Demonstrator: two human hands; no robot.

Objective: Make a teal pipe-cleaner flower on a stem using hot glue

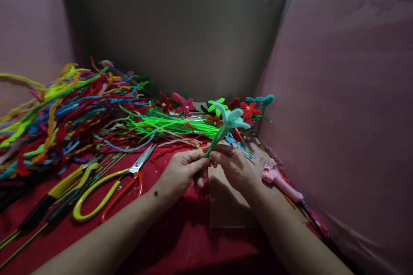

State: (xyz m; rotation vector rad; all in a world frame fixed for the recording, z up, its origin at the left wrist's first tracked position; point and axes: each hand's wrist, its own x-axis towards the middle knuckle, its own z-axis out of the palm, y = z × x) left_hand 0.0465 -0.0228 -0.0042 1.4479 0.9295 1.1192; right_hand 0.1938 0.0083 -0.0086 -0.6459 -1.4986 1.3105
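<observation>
A pipe-cleaner flower with pale mint petals and a green stem stands tilted between my hands, over the front of the work surface. My left hand pinches the lower end of the stem between thumb and fingers. From the other side, my right hand closes on the same stem; its fingertips are partly hidden behind the stem and the left thumb. A bit of yellow and orange pipe cleaner shows just behind the left fingers, and I cannot tell whether it is held.
Scissors and yellow-black pliers lie at left on the red cloth. Behind are a heap of coloured pipe cleaners, green stems and finished flowers. A pink glue gun lies right of the cardboard.
</observation>
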